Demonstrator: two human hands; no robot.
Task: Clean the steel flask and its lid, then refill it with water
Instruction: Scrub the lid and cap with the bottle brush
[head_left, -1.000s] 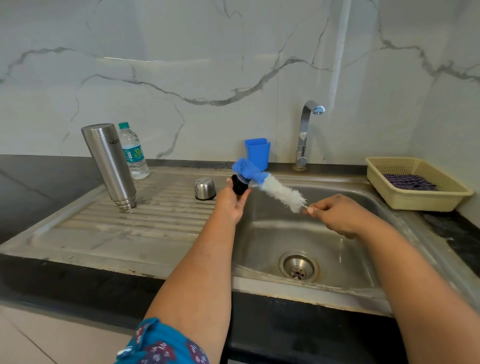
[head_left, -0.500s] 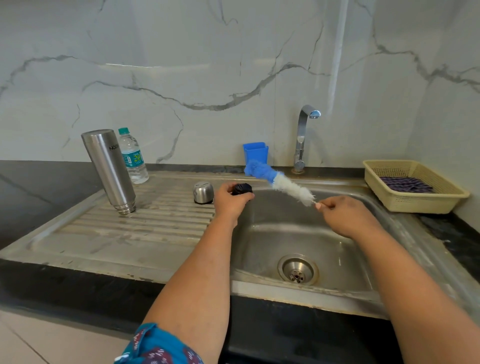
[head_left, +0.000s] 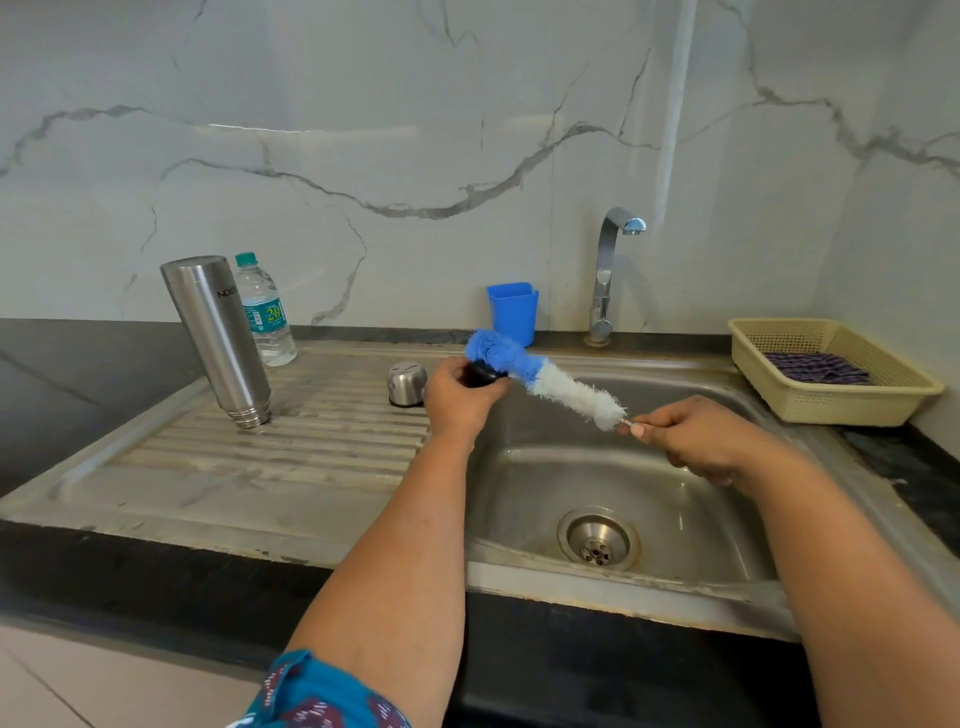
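A small black inner lid (head_left: 484, 373) is gripped in the left hand (head_left: 457, 397), fingers curled round it, held over the sink's left edge. The wire handle of the bottle brush (head_left: 545, 382) is pinched in the right hand (head_left: 701, 441), fingers closed tight on it just behind the white bristles. The brush's blue tip is pressed against or just over the black lid; exact contact can't be told, as the bristles hide it. Scrubbing of this lid part is judged to be the step in hand.

The steel flask (head_left: 218, 338) is found inverted on the ribbed drainboard (head_left: 291, 447), mouth down, leaning slightly, w/ no cap on. Its body is thus judged already washed & left to drain, though that can't be confirmed from the surface alone. The steel cap (head_left: 407, 383) is set on the drainboard just beside the left hand; whether it has been cleaned can't be told.

No water is seen running from the tap (head_left: 610, 270); the sink (head_left: 701, 519) basin looks drained. A plastic water bottle (head_left: 265, 312) is stood behind the flask, touching or nearly so.

Left to do, by est.: lid scrub finished & rinsed, cap checked, flask turned upright, refilled w/ water, closed. Roughly midway is judged.
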